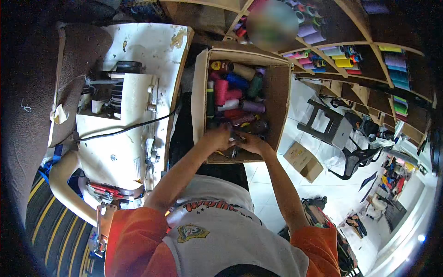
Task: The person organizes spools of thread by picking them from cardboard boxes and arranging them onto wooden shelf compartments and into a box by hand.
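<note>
An open cardboard box [284, 99] stands in front of me, with several thread spools inside. A pink spool [221, 92], a blue spool [236, 81], a tan spool [243, 71] and a purple spool [253, 107] lie in a loose pile. Over the near end of the box, my left hand [220, 137] and my right hand [250, 143] almost meet. Both have their fingers curled in around something small and dark that I cannot make out. Dark red spools [242, 119] lie just beyond the fingers.
A white sewing machine [117, 131] sits on a worn white table [170, 60] at left, with a black cable across it. Wooden shelves [360, 37] of thread spools run along the upper right. A small cardboard box [302, 160] and a dark stool [325, 124] are on the tiled floor.
</note>
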`<state>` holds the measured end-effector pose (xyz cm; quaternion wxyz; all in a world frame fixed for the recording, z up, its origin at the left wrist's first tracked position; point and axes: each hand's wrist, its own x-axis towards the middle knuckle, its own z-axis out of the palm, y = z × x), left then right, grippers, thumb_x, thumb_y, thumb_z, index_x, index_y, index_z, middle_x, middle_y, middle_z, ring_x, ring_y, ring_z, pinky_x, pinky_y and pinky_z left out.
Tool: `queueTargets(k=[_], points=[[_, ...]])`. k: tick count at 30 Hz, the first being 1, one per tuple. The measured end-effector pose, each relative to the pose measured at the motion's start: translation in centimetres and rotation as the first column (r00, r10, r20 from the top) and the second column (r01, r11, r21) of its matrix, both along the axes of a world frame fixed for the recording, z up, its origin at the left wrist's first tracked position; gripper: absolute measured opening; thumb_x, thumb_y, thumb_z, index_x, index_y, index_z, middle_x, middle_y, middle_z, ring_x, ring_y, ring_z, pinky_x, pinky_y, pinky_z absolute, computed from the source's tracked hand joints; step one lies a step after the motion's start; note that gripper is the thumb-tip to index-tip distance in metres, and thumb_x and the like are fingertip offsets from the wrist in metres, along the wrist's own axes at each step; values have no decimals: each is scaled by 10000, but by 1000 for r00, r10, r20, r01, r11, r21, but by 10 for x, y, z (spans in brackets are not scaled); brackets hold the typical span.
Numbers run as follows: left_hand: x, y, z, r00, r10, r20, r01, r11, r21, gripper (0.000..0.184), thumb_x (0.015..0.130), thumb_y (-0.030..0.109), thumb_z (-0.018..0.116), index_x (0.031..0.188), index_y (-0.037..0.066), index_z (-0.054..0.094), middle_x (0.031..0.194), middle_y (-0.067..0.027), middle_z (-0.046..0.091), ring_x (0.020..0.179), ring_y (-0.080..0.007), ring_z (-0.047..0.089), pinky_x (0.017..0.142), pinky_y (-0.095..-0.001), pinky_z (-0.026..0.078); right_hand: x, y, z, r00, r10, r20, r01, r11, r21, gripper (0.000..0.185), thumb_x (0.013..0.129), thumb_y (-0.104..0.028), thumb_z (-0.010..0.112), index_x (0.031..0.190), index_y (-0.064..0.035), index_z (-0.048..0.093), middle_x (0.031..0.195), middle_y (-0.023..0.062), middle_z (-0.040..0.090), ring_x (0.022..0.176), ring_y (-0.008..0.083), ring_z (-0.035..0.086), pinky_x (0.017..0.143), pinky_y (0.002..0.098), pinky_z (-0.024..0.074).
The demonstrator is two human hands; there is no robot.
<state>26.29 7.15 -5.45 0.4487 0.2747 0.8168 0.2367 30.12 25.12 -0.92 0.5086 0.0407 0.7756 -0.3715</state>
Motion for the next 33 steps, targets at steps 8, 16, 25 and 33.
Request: queueTargets(k=[8, 16, 25, 33], points=[[-21, -9, 39, 880, -385, 280, 425, 900, -97, 1273, 522, 429, 846, 1453, 62, 59, 1472, -294, 67, 1259, -421, 378, 1021, -429, 376, 1, -6, 26, 997, 55, 55, -49, 993, -103, 972, 705, -620, 651, 1397, -42, 289, 1368, 226, 394, 1268, 332, 389, 1066, 393, 299], [-11, -10, 25, 953, -248, 172, 246, 969, 31, 1355, 465, 361, 885, 1434, 23, 0, 1385, -344, 249, 1178, -426, 462, 957, -425, 432, 28, -14, -22, 993, 98, -66, -94, 994, 55, 1141, 529, -544, 811, 1390, -33, 265, 1399, 223, 343, 1277, 370, 360, 1052, 425, 323], [-53, 4, 46, 884, -47, 465, 155, 968, -197, 800, 636, 284, 748, 1287, -36, 410, 1130, -283, 566, 1044, -365, 578, 838, -424, 493, 0, -25, -15, 996, 86, 2, -85, 989, -120, 1166, 471, -500, 843, 1367, -11, 280, 1369, 220, 370, 1248, 355, 395, 1061, 391, 320], [-45, 38, -23, 972, -187, -140, 188, 982, -7, 223, 651, 135, 685, 773, -50, 654, 787, -228, 644, 768, -331, 644, 667, -436, 500, 3, -27, -24, 967, 235, -95, -246, 960, -132, 1146, 493, -427, 841, 1365, 23, 249, 1338, 247, 402, 1239, 353, 404, 1066, 390, 319]])
